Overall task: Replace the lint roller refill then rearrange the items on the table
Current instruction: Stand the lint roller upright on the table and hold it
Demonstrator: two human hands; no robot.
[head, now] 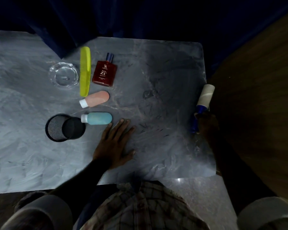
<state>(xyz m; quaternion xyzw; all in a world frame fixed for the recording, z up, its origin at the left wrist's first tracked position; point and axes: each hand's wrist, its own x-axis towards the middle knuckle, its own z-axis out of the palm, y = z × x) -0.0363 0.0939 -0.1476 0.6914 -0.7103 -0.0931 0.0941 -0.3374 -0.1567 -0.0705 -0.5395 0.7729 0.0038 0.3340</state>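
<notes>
My right hand (208,123) grips the blue handle of the lint roller (204,100) at the right edge of the grey marble table (156,72). The roller's pale roll points away from me. My left hand (116,143) lies flat on the table, palm down, fingers spread, with its fingertips close to a teal squeeze bottle (99,118). Above that bottle lie a pink squeeze bottle (96,98), a red perfume bottle (105,72) and a yellow-green comb (85,70).
A black mesh cup (63,127) lies tipped on its side left of the teal bottle. A clear glass ashtray (64,75) sits left of the comb. A dark wooden surface (256,97) borders the table on the right. Dark curtain hangs behind.
</notes>
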